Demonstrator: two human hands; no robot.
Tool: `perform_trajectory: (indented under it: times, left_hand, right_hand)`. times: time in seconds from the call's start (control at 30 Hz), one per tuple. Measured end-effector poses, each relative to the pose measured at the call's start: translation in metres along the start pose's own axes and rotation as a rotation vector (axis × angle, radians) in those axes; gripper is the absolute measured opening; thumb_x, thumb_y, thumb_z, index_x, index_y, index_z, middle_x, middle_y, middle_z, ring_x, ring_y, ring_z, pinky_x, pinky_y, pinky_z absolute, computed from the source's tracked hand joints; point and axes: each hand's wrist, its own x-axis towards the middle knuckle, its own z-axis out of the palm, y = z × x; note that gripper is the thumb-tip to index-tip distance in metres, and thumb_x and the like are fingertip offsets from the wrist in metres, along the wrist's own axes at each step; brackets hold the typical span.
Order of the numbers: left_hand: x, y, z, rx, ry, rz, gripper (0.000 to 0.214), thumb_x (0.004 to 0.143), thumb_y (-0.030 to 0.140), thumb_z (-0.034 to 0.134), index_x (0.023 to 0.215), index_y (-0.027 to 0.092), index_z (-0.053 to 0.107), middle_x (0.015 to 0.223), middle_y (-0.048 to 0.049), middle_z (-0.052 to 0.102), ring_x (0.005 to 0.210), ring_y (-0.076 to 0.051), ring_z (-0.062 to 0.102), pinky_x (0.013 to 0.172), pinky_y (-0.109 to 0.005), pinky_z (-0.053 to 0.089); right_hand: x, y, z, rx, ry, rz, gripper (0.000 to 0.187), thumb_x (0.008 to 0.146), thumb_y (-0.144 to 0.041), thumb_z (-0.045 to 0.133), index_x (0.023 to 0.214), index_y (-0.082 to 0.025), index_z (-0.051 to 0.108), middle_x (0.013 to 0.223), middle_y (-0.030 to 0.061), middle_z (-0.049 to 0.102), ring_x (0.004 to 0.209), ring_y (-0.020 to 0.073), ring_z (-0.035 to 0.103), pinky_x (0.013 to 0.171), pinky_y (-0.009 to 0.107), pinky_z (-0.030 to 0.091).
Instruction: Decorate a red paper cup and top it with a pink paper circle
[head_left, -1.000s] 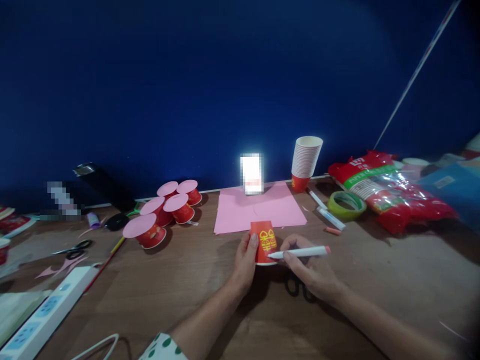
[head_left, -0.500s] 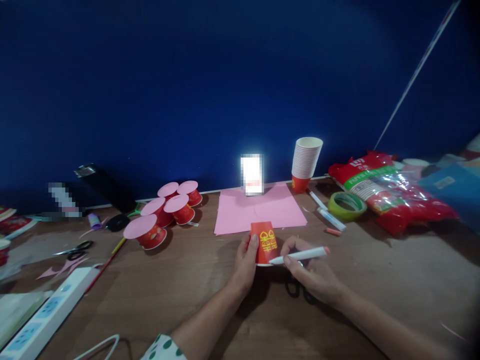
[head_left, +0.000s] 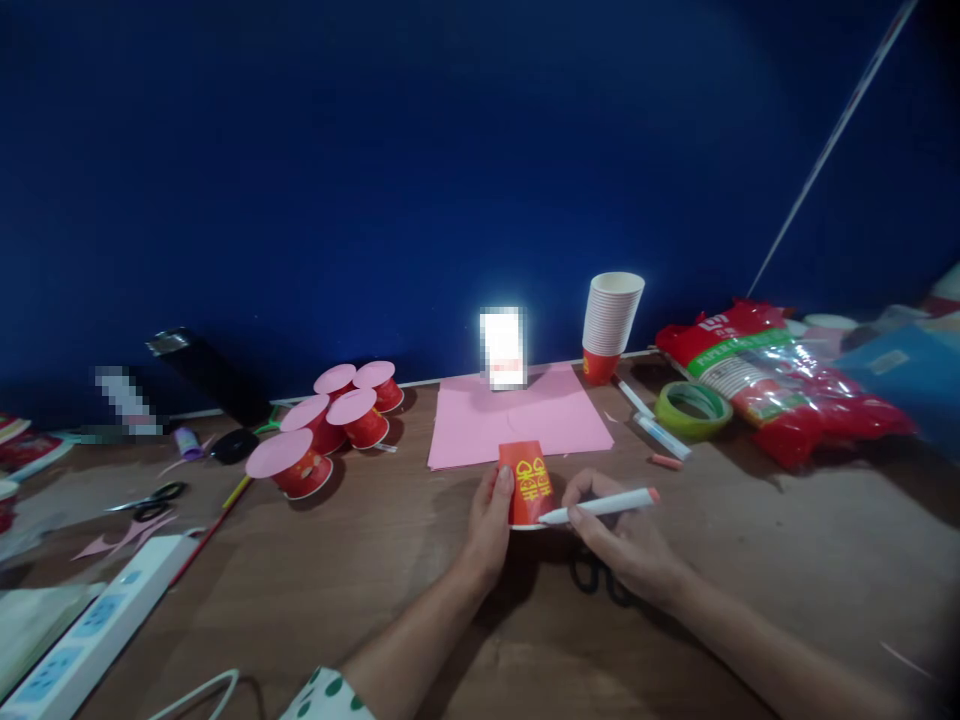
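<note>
A red paper cup with yellow characters stands upside down on the wooden table, just in front of a pink paper sheet. My left hand grips the cup's left side, thumb up along its wall. My right hand is closed on a white marker with an orange end, its tip touching the cup near the rim at the lower right. Black scissors lie partly hidden under my right hand.
Several red cups with pink round lids lie at the left. A stack of paper cups, a green tape roll, loose markers and a red cup package sit at the back right. A white power strip and another pair of scissors are at the left.
The marker tip has slid a little down the cup wall toward the rim. My left hand keeps its hold on the cup.
</note>
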Motion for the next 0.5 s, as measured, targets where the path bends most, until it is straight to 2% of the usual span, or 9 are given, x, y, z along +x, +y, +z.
perform_trajectory:
  times: [0.13,0.4,0.5]
  left_hand:
    - [0.0002,0.0027,0.0006,0.022,0.017,0.003,0.046,0.074,0.059,0.065,0.084,0.014,0.067,0.072,-0.0029,0.067,0.065,-0.015,0.059,0.062,-0.026,0.048]
    - [-0.0001,0.0022,-0.0008,0.049,-0.001,0.029,0.044,0.079,0.057,0.061,0.084,0.014,0.067,0.075,-0.0036,0.068,0.067,-0.015,0.06,0.064,-0.026,0.047]
    - [-0.0001,0.0006,-0.0011,0.024,0.007,0.007,0.044,0.078,0.057,0.062,0.082,0.013,0.066,0.073,-0.0032,0.068,0.065,-0.015,0.06,0.064,-0.027,0.048]
  right_hand:
    - [-0.0003,-0.0002,-0.0005,0.004,0.01,0.002,0.015,0.085,-0.032,0.05,0.076,-0.02,0.053,0.065,-0.0019,0.051,0.059,0.0125,0.045,0.051,0.023,0.036]
    - [-0.0013,-0.0025,-0.0008,-0.006,0.008,-0.014,0.014,0.083,-0.031,0.052,0.076,-0.019,0.054,0.066,-0.002,0.051,0.059,0.012,0.045,0.051,0.023,0.036]
    - [0.0004,-0.0012,-0.0004,0.062,0.053,0.01,0.018,0.083,-0.035,0.053,0.075,-0.019,0.053,0.063,-0.0024,0.05,0.057,0.0118,0.045,0.05,0.022,0.035]
